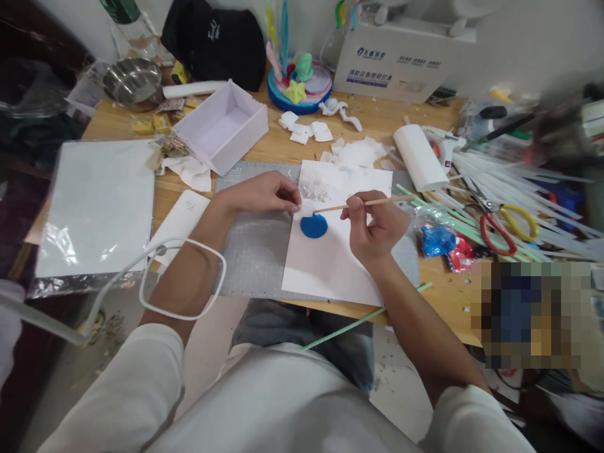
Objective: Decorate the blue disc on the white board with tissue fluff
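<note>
White shirt, foreground; blue disc between right hand, pinching a stick, and left hand, narrowed; whether holding anything I cannot tell.

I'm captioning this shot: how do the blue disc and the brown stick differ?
The blue disc is round; the brown stick is long and thin. The disc lies on white paper, whereas the stick is held in the right hand. The disc is deep blue, the stick light brown.

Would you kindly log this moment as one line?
left hand: near blue disc | right hand: holding thin stick, tip at disc's edge | under disc: white paper
</note>
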Demonstrator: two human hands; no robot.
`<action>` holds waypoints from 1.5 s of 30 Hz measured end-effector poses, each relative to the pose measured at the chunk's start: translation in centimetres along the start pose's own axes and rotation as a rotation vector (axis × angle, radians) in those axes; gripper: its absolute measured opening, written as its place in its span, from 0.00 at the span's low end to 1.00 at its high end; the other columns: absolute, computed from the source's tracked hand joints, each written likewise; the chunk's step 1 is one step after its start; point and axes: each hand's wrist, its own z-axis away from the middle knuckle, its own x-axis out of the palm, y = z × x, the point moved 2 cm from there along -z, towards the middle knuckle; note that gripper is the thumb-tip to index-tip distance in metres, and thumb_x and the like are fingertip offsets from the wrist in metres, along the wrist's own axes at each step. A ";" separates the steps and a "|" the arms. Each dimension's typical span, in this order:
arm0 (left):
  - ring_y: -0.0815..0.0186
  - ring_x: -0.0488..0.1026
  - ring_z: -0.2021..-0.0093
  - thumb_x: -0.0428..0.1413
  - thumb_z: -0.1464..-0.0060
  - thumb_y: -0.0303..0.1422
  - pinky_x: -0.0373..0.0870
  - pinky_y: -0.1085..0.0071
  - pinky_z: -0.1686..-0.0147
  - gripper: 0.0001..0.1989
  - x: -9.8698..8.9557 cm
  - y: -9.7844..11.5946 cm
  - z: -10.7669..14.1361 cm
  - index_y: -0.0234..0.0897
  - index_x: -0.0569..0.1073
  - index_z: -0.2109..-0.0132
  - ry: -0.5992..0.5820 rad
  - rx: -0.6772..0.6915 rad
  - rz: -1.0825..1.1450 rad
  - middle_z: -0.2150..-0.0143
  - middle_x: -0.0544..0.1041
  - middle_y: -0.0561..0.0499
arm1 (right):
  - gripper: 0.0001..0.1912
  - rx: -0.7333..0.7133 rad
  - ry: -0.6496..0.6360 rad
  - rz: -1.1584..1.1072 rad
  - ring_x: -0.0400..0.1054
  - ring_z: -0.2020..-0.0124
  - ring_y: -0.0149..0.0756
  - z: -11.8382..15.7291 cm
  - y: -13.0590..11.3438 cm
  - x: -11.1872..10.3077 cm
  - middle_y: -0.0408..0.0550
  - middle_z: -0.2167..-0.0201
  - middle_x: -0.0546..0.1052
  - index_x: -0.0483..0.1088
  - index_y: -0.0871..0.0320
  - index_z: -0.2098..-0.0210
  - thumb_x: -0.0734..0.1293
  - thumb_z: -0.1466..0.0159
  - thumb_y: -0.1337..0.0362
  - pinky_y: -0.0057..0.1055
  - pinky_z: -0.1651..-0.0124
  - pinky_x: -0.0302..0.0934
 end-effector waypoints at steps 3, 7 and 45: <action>0.66 0.76 0.64 0.62 0.44 0.40 0.67 0.72 0.60 0.12 0.4 0.2 -0.4 0.34 0.82 0.63 0.022 0.014 -0.045 0.65 0.83 0.50 | 0.17 0.013 0.012 0.058 0.71 0.80 0.28 0.1 0.1 -0.1 0.41 0.79 0.78 0.73 0.54 0.69 0.63 0.26 0.55 0.29 0.73 0.63; 0.66 0.75 0.64 0.59 0.43 0.39 0.66 0.72 0.61 0.12 1.0 0.1 -1.1 0.35 0.82 0.62 0.033 0.034 -0.122 0.65 0.83 0.51 | 0.15 0.008 0.033 0.032 0.72 0.79 0.28 0.0 0.2 -0.3 0.41 0.78 0.78 0.73 0.54 0.68 0.64 0.27 0.57 0.29 0.73 0.62; 0.65 0.70 0.69 0.57 0.42 0.36 0.56 0.67 0.66 0.11 2.7 1.4 -2.2 0.37 0.81 0.66 0.122 -0.026 -0.403 0.69 0.80 0.50 | 0.20 -0.069 -0.058 0.107 0.68 0.78 0.29 0.0 -0.5 0.0 0.43 0.78 0.77 0.71 0.54 0.71 0.60 0.26 0.54 0.31 0.72 0.60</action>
